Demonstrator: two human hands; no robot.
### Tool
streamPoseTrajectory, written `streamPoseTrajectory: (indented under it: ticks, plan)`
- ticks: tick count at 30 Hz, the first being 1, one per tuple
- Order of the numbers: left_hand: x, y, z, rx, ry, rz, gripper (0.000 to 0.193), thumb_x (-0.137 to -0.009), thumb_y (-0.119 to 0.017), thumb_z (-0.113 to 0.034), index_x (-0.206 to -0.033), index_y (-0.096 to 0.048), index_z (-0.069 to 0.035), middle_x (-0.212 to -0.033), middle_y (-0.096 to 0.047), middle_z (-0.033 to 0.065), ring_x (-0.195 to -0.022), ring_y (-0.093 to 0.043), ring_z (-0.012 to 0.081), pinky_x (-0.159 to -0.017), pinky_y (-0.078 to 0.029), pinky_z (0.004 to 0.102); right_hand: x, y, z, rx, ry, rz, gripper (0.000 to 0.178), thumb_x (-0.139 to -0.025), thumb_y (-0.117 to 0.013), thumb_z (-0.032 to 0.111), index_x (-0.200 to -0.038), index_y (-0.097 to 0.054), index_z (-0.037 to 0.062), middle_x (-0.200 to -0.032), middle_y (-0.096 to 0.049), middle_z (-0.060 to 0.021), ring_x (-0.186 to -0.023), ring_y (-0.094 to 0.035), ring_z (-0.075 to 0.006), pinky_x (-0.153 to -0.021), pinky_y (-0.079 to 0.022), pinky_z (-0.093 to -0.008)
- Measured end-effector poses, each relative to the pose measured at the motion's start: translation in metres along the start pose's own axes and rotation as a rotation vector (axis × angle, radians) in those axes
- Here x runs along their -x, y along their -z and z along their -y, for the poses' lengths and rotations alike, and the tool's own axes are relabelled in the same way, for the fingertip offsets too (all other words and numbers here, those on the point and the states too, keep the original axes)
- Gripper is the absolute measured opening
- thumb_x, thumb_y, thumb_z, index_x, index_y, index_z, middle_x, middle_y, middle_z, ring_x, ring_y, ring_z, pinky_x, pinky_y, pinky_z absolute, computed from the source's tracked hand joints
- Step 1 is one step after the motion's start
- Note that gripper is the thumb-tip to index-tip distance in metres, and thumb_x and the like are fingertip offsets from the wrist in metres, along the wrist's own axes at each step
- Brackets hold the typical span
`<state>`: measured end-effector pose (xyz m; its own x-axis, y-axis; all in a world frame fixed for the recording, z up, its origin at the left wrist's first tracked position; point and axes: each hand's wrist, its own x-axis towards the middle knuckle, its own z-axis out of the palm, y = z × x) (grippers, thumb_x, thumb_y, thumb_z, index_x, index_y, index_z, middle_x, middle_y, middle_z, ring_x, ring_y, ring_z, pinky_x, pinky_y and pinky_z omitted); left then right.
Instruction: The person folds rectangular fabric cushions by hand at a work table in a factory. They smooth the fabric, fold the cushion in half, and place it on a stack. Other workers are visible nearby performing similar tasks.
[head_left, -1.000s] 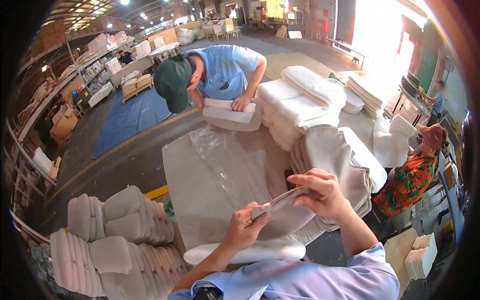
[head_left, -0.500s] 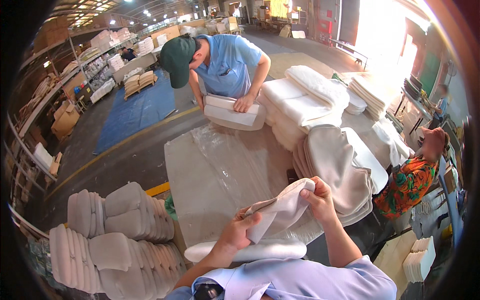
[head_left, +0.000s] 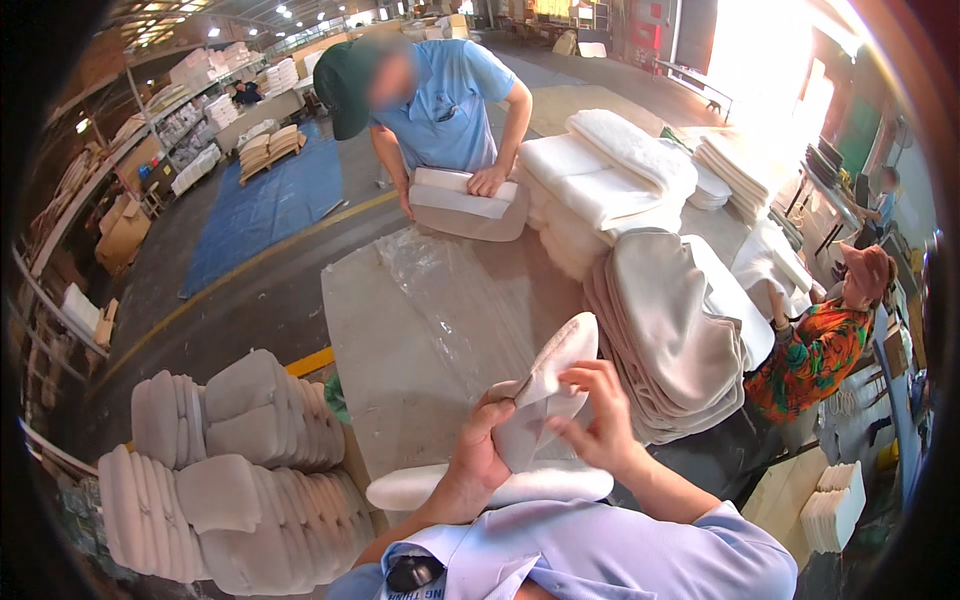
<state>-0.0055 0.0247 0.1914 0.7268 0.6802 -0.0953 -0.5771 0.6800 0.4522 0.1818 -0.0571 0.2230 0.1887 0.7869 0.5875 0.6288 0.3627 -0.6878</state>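
A soft light-grey fabric cover with a pale lining hangs above the near edge of the table. My left hand grips its left side, thumb on the near face. At the cover's right side is my right hand, its thumb and fingers apart and the fingers bent; fingertip contact with the cloth is hard to tell. Below both hands, a white padded piece lies along the table's near edge. To the right of my right hand stands a stack of grey covers.
The table carries clear plastic film and thick white fleecy padding. Across it, a co-worker in a blue shirt handles a grey-and-white padded piece. Another person in a patterned top works at right. Stacked grey cushions stand at lower left.
My right hand has let go of the cover's upper right corner and moved left and down. The cover now stands more upright. The co-worker across the table has raised their head.
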Motion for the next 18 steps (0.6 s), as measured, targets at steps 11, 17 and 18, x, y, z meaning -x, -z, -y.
streamPoseTrajectory:
  ticks: [11, 17, 18]
  plan:
    - [-0.002, 0.004, -0.002, -0.024, -0.004, -0.009, 0.030, -0.100, -0.069, -0.016, -0.128, -0.069, -0.005, -0.125, -0.071, 0.0067, -0.118, -0.066, 0.0200, -0.106, -0.052, 0.0393, -0.010, -0.013, 0.011, -0.039, -0.165, -0.009, 0.032, -0.088, -0.088, 0.014, -0.109, -0.068, -0.0005, -0.102, -0.069, -0.0115, -0.093, -0.070, -0.0237, -0.080, -0.058, -0.0355]
    - [-0.005, -0.009, -0.003, -0.109, -0.093, -0.051, 0.030, -0.103, -0.068, -0.015, -0.130, -0.068, -0.005, -0.129, -0.071, 0.0086, -0.118, -0.068, 0.0222, -0.105, -0.054, 0.0412, -0.012, -0.017, 0.009, -0.115, -0.096, 0.046, 0.016, -0.093, -0.080, 0.007, -0.096, -0.067, -0.0007, -0.092, -0.067, -0.0118, -0.073, -0.071, -0.0244, -0.065, -0.058, -0.0349]
    - [-0.007, -0.013, -0.007, -0.106, -0.097, -0.063, 0.031, -0.103, -0.067, -0.015, -0.132, -0.067, -0.004, -0.129, -0.070, 0.0091, -0.118, -0.068, 0.0229, -0.105, -0.054, 0.0420, -0.013, -0.017, 0.010, -0.106, -0.081, 0.034, 0.014, -0.094, -0.079, 0.006, -0.096, -0.067, -0.0008, -0.092, -0.067, -0.0120, -0.073, -0.072, -0.0248, -0.065, -0.058, -0.0352]
